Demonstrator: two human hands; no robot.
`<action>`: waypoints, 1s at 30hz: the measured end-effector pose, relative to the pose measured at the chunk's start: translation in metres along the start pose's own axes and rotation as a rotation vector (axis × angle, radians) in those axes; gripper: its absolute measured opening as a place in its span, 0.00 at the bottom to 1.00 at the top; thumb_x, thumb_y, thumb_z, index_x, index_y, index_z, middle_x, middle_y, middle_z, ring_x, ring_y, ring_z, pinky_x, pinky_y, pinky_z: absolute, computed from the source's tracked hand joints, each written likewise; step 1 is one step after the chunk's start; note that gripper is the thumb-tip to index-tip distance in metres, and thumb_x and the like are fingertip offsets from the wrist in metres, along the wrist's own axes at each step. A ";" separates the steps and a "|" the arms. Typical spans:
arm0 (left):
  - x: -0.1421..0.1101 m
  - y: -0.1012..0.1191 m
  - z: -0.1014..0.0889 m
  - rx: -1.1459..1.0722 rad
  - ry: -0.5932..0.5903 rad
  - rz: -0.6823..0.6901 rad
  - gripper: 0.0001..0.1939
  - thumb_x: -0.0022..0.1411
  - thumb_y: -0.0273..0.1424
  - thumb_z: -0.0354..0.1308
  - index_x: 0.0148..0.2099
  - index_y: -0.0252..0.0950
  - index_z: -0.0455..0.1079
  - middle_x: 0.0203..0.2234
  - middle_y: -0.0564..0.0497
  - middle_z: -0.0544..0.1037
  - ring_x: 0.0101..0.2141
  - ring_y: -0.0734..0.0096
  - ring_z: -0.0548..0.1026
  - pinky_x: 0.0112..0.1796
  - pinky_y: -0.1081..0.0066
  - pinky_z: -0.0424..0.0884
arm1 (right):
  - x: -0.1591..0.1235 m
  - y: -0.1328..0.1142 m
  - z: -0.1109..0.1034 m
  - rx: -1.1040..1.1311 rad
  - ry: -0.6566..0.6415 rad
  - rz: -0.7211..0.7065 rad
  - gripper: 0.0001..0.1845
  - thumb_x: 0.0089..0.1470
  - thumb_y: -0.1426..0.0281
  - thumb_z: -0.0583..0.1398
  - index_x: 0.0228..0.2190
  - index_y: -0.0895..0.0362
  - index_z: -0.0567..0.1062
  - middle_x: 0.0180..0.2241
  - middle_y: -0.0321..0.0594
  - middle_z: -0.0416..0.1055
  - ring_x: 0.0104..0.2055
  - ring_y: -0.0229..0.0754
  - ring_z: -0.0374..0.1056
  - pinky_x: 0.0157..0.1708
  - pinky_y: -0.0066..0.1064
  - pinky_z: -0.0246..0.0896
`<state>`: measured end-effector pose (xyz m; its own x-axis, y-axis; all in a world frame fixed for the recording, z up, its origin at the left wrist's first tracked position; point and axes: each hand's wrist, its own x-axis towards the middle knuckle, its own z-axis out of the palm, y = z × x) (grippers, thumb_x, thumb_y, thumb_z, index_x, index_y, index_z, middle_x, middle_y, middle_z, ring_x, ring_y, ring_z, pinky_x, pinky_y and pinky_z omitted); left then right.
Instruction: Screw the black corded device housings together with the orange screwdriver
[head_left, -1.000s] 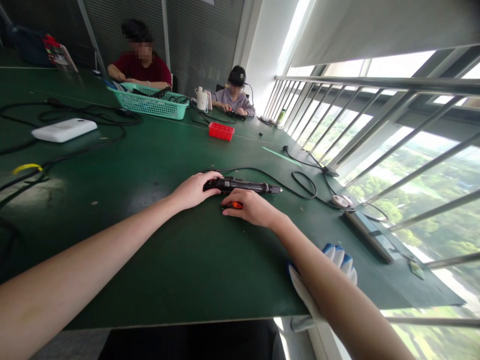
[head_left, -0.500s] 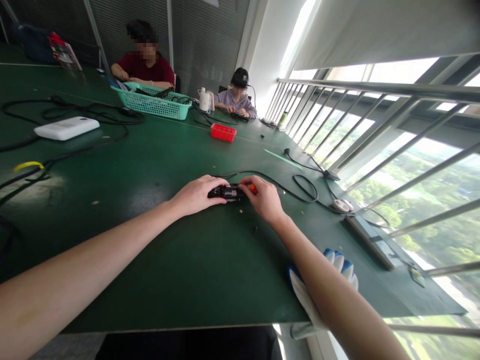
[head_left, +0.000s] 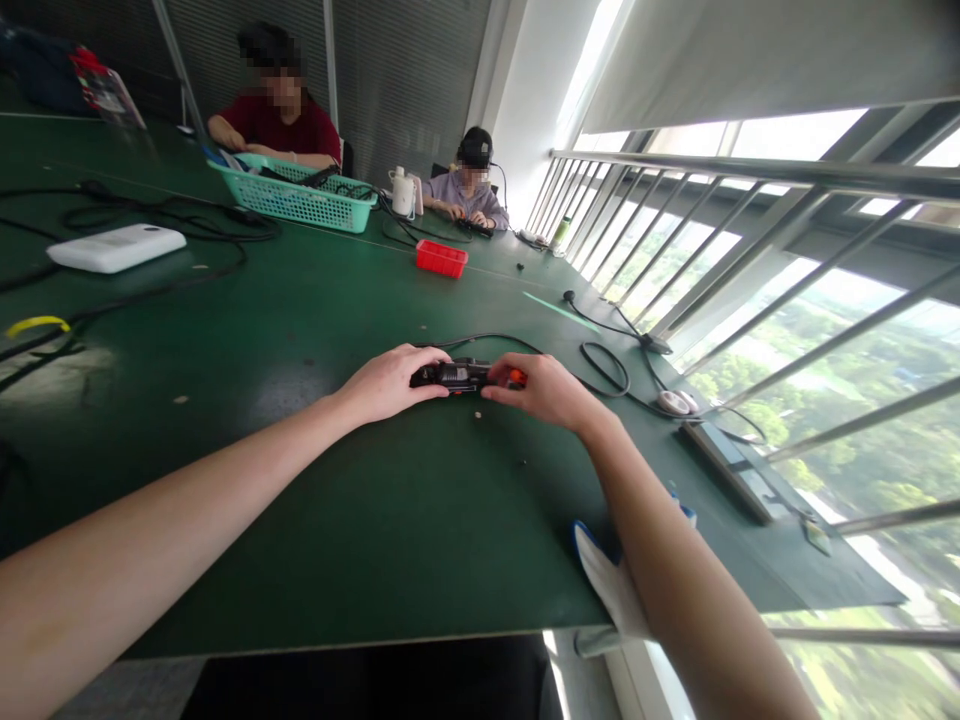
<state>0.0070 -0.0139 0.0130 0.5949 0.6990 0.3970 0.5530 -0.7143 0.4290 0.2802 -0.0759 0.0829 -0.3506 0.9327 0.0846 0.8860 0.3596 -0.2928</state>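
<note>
We had a long table with a dark green matte top (head_left: 360, 520) carrying everything. Directly on it lay a flat white rectangular box (head_left: 116, 247) at far left, among loose black cables (head_left: 165, 225). A teal plastic mesh basket (head_left: 292, 200) sat farther back, a small red plastic tray (head_left: 442, 258) beyond the middle. A slim black corded tool (head_left: 450, 376) lay at the centre, and a white fabric glove (head_left: 611, 590) overhung the near edge.

My right hand (head_left: 551, 392) covers the black tool's (head_left: 452, 376) front end; my forearm hides most of the white glove (head_left: 611, 590).
</note>
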 end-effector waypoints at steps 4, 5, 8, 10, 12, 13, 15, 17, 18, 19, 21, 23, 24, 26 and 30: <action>0.001 -0.001 0.001 0.010 -0.014 -0.025 0.24 0.66 0.51 0.58 0.59 0.48 0.69 0.48 0.47 0.78 0.46 0.55 0.77 0.43 0.62 0.72 | -0.014 0.015 -0.021 0.106 -0.644 0.120 0.28 0.39 0.46 0.72 0.36 0.53 0.81 0.32 0.34 0.76 0.31 0.39 0.68 0.30 0.28 0.59; 0.002 -0.002 0.001 0.013 -0.014 -0.025 0.24 0.66 0.51 0.58 0.59 0.48 0.69 0.48 0.47 0.78 0.47 0.55 0.77 0.44 0.62 0.72 | -0.015 0.015 -0.021 0.095 -0.704 0.134 0.27 0.37 0.48 0.73 0.33 0.53 0.81 0.30 0.33 0.76 0.30 0.38 0.67 0.29 0.28 0.58; 0.002 -0.002 0.001 0.019 -0.005 -0.019 0.23 0.66 0.50 0.58 0.60 0.49 0.69 0.48 0.48 0.77 0.47 0.55 0.77 0.45 0.61 0.72 | -0.013 0.007 -0.014 0.074 -0.694 0.126 0.17 0.41 0.55 0.72 0.29 0.54 0.81 0.26 0.32 0.75 0.28 0.38 0.66 0.29 0.28 0.57; 0.001 -0.002 0.000 0.022 -0.006 -0.018 0.23 0.66 0.49 0.59 0.60 0.49 0.69 0.49 0.48 0.77 0.47 0.55 0.77 0.45 0.61 0.72 | -0.011 -0.001 -0.010 0.106 -0.683 0.077 0.12 0.43 0.61 0.71 0.30 0.54 0.82 0.27 0.32 0.76 0.30 0.39 0.68 0.31 0.29 0.59; 0.000 0.000 -0.001 0.026 -0.007 -0.010 0.22 0.66 0.48 0.59 0.59 0.48 0.69 0.50 0.48 0.77 0.48 0.55 0.76 0.46 0.60 0.73 | -0.010 -0.006 -0.008 0.145 -0.692 0.031 0.10 0.44 0.64 0.70 0.31 0.54 0.82 0.29 0.32 0.77 0.32 0.39 0.70 0.33 0.29 0.60; 0.000 0.002 -0.002 0.026 -0.005 0.002 0.22 0.67 0.48 0.59 0.59 0.48 0.69 0.51 0.48 0.76 0.49 0.55 0.76 0.48 0.59 0.73 | -0.010 -0.007 -0.008 0.156 -0.691 0.019 0.10 0.44 0.64 0.70 0.32 0.54 0.82 0.29 0.33 0.78 0.32 0.40 0.70 0.33 0.29 0.60; 0.000 0.007 -0.005 0.020 0.016 0.042 0.24 0.66 0.47 0.60 0.60 0.46 0.69 0.55 0.47 0.74 0.54 0.53 0.73 0.53 0.57 0.71 | -0.010 -0.006 -0.007 0.161 -0.641 0.014 0.11 0.47 0.63 0.68 0.33 0.55 0.82 0.30 0.34 0.78 0.31 0.39 0.70 0.33 0.29 0.61; -0.001 0.014 -0.008 0.005 0.063 0.088 0.26 0.65 0.47 0.61 0.62 0.45 0.67 0.58 0.46 0.72 0.59 0.52 0.69 0.57 0.56 0.69 | -0.009 -0.003 -0.005 0.141 -0.504 0.015 0.11 0.50 0.63 0.66 0.35 0.56 0.81 0.31 0.36 0.77 0.31 0.39 0.69 0.32 0.29 0.60; -0.001 0.017 -0.010 -0.004 0.094 0.110 0.26 0.65 0.46 0.62 0.62 0.45 0.67 0.58 0.46 0.72 0.59 0.53 0.69 0.58 0.56 0.68 | -0.007 -0.001 -0.002 0.126 -0.406 0.017 0.11 0.51 0.63 0.65 0.35 0.56 0.81 0.32 0.36 0.77 0.31 0.38 0.68 0.33 0.29 0.60; -0.001 0.021 -0.011 -0.011 0.120 0.135 0.25 0.65 0.45 0.62 0.61 0.44 0.68 0.57 0.46 0.72 0.59 0.54 0.69 0.58 0.57 0.69 | -0.005 0.000 0.000 0.115 -0.298 0.015 0.10 0.52 0.64 0.64 0.36 0.56 0.80 0.33 0.36 0.77 0.31 0.38 0.68 0.34 0.29 0.61; -0.002 0.027 -0.012 -0.022 0.147 0.189 0.22 0.66 0.43 0.62 0.59 0.43 0.70 0.54 0.46 0.75 0.56 0.56 0.71 0.56 0.59 0.70 | -0.001 0.000 0.008 0.121 -0.076 -0.030 0.09 0.54 0.67 0.63 0.37 0.55 0.79 0.34 0.36 0.76 0.33 0.38 0.68 0.37 0.29 0.62; -0.003 0.031 -0.011 -0.031 0.143 0.238 0.18 0.68 0.42 0.61 0.56 0.42 0.72 0.50 0.47 0.77 0.53 0.58 0.73 0.55 0.60 0.71 | 0.003 -0.005 0.016 0.168 0.100 -0.130 0.08 0.57 0.68 0.61 0.38 0.54 0.78 0.36 0.36 0.77 0.36 0.39 0.70 0.42 0.30 0.63; -0.004 0.032 -0.010 -0.035 0.142 0.251 0.17 0.68 0.42 0.60 0.55 0.42 0.72 0.49 0.47 0.78 0.51 0.59 0.75 0.54 0.61 0.71 | 0.004 -0.010 0.020 0.201 0.159 -0.195 0.08 0.59 0.68 0.60 0.39 0.54 0.78 0.39 0.37 0.77 0.39 0.39 0.71 0.44 0.30 0.63; -0.005 0.032 -0.008 -0.053 0.168 0.244 0.15 0.69 0.42 0.60 0.52 0.41 0.73 0.45 0.48 0.80 0.47 0.61 0.77 0.51 0.63 0.73 | 0.006 -0.019 0.030 0.261 0.227 -0.297 0.08 0.62 0.68 0.59 0.41 0.53 0.78 0.42 0.39 0.77 0.43 0.41 0.72 0.48 0.31 0.64; -0.004 0.028 -0.004 -0.173 0.205 0.161 0.12 0.69 0.42 0.60 0.47 0.41 0.75 0.40 0.51 0.81 0.39 0.67 0.79 0.43 0.70 0.76 | 0.010 -0.030 0.046 0.262 0.360 -0.301 0.05 0.62 0.68 0.60 0.40 0.53 0.75 0.40 0.39 0.77 0.41 0.43 0.73 0.44 0.32 0.66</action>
<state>0.0176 -0.0369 0.0269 0.5266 0.5829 0.6189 0.3432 -0.8118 0.4725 0.2359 -0.0785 0.0484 -0.4107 0.7562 0.5094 0.6404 0.6369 -0.4293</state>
